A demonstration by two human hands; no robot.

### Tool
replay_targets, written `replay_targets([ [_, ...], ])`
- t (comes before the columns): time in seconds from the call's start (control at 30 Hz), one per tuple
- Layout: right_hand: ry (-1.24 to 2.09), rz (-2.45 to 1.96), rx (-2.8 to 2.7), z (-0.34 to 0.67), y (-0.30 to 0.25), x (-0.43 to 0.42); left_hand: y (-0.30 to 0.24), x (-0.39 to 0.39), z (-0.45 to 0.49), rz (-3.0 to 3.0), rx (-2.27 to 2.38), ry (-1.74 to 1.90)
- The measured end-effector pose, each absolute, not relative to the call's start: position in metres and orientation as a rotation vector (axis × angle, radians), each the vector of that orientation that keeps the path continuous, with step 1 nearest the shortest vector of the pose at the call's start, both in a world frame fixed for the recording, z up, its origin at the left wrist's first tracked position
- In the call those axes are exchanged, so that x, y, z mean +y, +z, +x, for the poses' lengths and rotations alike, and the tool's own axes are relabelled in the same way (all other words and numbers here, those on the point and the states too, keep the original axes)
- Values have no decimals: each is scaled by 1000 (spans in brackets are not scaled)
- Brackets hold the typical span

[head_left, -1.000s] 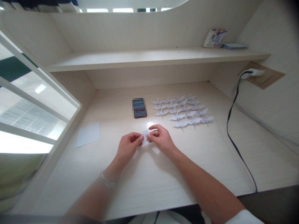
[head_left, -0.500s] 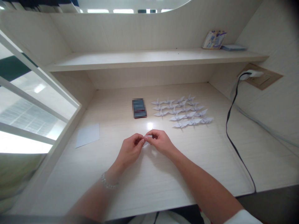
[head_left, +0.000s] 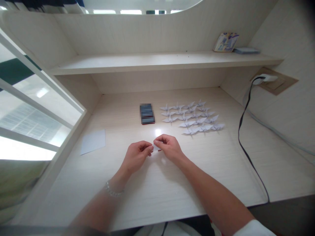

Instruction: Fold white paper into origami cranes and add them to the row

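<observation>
Left fingers and right fingers slightly farther apart | both pinching white paper | its shape mostly hidden

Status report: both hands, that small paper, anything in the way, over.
Left hand, right hand: both pinching small white paper. Paper partly hidden. Paper cranes beyond, apart from both hands.
</observation>
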State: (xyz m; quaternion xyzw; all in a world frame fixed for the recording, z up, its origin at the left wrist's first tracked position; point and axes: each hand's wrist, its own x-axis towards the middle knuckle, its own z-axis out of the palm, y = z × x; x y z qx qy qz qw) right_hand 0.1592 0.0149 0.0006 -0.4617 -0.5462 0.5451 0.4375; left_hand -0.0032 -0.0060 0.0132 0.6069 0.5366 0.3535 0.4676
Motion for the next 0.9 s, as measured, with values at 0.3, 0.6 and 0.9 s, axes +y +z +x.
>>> replay_targets([
  [0.3, 1340, -1137, -1265, 157, -3, 17, 8, -3, -3, 1424, 1266, 956],
  [0.6, 1325, -1166, -1383, 154, -7, 13, 5, -4, -4, 1679, 1370, 889],
  [0.9, 1483, -1165, -1045, 160, -1, 20, 21, -4, -11, 1690, 1317, 735],
])
